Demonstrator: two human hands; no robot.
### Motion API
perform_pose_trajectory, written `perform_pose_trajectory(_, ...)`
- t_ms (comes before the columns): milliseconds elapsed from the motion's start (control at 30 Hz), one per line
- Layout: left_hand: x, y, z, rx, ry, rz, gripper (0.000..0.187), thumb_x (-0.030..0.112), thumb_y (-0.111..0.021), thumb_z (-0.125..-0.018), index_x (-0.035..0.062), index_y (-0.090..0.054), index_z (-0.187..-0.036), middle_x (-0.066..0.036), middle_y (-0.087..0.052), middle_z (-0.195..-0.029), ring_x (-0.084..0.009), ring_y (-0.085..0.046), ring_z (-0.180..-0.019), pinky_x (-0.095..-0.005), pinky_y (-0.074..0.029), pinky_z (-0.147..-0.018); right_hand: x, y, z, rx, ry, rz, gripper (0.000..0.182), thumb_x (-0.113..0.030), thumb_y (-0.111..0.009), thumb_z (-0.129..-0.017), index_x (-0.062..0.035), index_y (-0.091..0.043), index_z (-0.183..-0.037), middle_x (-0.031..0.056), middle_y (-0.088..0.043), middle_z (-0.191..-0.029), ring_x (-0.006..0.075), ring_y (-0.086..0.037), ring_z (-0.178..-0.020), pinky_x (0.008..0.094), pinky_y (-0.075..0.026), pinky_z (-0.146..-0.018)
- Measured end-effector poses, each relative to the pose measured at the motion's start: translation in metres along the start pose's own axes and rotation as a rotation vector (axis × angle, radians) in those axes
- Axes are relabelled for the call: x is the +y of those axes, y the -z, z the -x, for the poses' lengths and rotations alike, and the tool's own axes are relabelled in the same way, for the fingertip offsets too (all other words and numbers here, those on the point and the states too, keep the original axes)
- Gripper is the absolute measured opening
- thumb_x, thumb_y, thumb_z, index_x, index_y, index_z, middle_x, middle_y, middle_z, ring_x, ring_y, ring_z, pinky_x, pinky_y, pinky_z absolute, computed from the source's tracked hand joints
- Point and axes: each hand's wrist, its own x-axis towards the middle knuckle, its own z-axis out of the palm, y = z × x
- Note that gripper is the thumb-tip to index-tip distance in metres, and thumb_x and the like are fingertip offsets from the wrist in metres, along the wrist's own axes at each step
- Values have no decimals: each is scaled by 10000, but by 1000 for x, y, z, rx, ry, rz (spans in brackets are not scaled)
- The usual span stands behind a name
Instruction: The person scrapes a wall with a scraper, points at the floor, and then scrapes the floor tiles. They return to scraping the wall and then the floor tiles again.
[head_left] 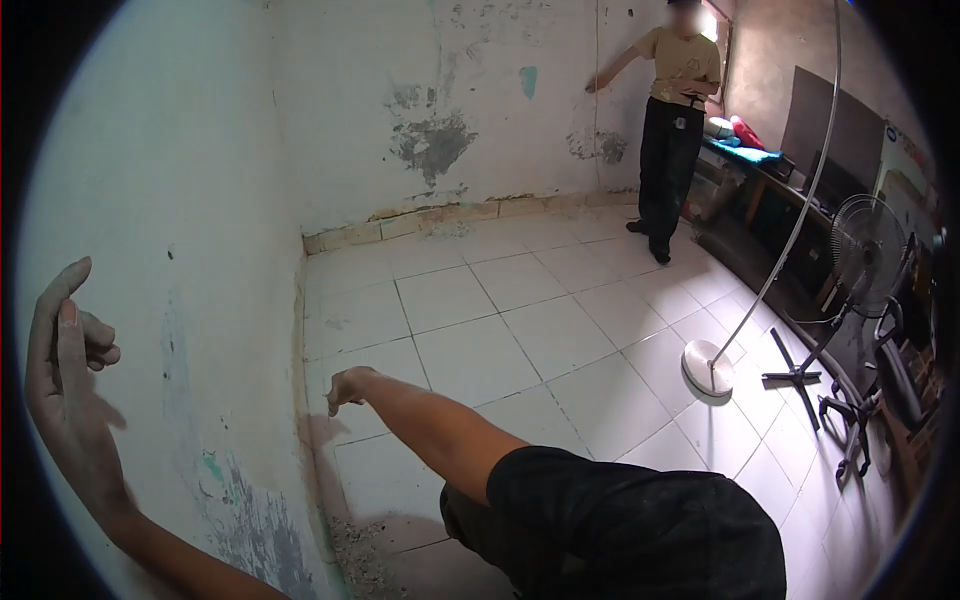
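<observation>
My left hand (75,350) is raised beside the white wall (210,180) at the left, its fingers apart, some stretched up and others curled, with nothing in them. My right hand (350,388) is low over the tiled floor (470,350), near the base of that wall. Its fingers are mostly folded, one points down, and no object shows in them. Flaked paint and debris (365,560) lie on the floor along the wall's lower edge.
Another person (675,110) stands by the back wall (510,130), one arm stretched toward it. At the right are a round-based metal pole (708,368), a standing fan (868,245), a wheeled chair base (850,420), and a desk holding a blue cloth (745,152).
</observation>
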Motion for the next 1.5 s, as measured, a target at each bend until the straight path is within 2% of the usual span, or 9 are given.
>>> perform_pose_trajectory(267, 60, 3, -16, 41, 110, 94, 273, 89, -442, -896, -17, -645, -1045, -87, -626, -673, -156, -586, -570, -236, -505, -510, -4, -3, 4, -3, -52, -14, 509, -492, -723, -674, -27, -691, -881, 169, -640, -768, 301, -604, -843, 462, -477, -745)
perform_pose_trajectory(300, 80, 11, -26, 92, 545, 399, 269, 84, -448, -893, -20, -645, -1045, -92, -624, -679, -160, -584, -576, -246, -504, -512, -2, -4, 1, -3, -23, -20, 506, -489, -724, -675, -25, -690, -874, 166, -639, -764, 304, -603, -824, 460, -478, -733)
perform_pose_trajectory(367, 69, -2, -13, 79, 47, 38, 260, 74, -464, -883, -25, -647, -1038, -98, -620, -681, -166, -582, -587, -277, -505, -531, -3, -1, 1, -23, -16, -4, 485, -483, -722, -684, -19, -685, -817, 152, -632, -744, 299, -601, -774, 447, -478, -719)
perform_pose_trajectory(533, 44, -1, -8, 38, 65, 92, 264, 74, -461, -887, -24, -645, -1049, -96, -623, -686, -166, -582, -605, -309, -511, -566, -7, 1, 5, -38, -22, 43, 459, -471, -704, -712, -21, -678, -795, 140, -623, -708, 290, -596, -756, 435, -477, -727)
perform_pose_trajectory(600, 44, -2, -7, 21, 100, 103, 266, 73, -460, -887, -20, -644, -1056, -89, -624, -688, -161, -582, -605, -301, -510, -560, -12, 6, 13, -123, -71, 72, 530, -467, -680, -743, -115, -632, -1136, 165, -623, -1084, 313, -591, -956, 441, -472, -828)
perform_pose_trajectory(833, 35, 2, -8, -35, 106, 119, 312, 79, -468, -884, -6, -605, -1151, -91, -629, -707, -158, -587, -622, -287, -517, -561, -5, -7, -10, -29, -52, 44, 483, -491, -704, -701, -25, -680, -824, 149, -634, -735, 292, -602, -772, 446, -479, -733)
perform_pose_trajectory(1133, -2, -10, 2, -4, 90, 60, 320, 233, -412, -979, 126, -607, -1209, 5, -443, -662, -96, -439, -651, -251, -376, -638, -12, -6, -3, -18, -52, 73, 499, -475, -703, -708, -6, -682, -878, 164, -644, -801, 311, -602, -810, 458, -476, -745)
perform_pose_trajectory(1200, 0, -10, 1, -13, 69, 49, 315, 224, -415, -976, 126, -614, -1198, 4, -450, -655, -95, -443, -641, -255, -378, -624, -18, -2, 10, -73, -62, 45, 585, -448, -710, -717, -45, -624, -1133, 169, -639, -1084, 321, -607, -961, 443, -468, -848)
perform_pose_trajectory(1500, 10, -8, 0, 24, 47, 53, 295, 187, -419, -968, 118, -639, -1152, -4, -471, -612, -96, -448, -595, -262, -385, -590, -22, 4, 26, -208, -60, 26, 530, -508, -681, -749, 2, -655, -890, 189, -646, -904, 340, -604, -856, 480, -478, -741)
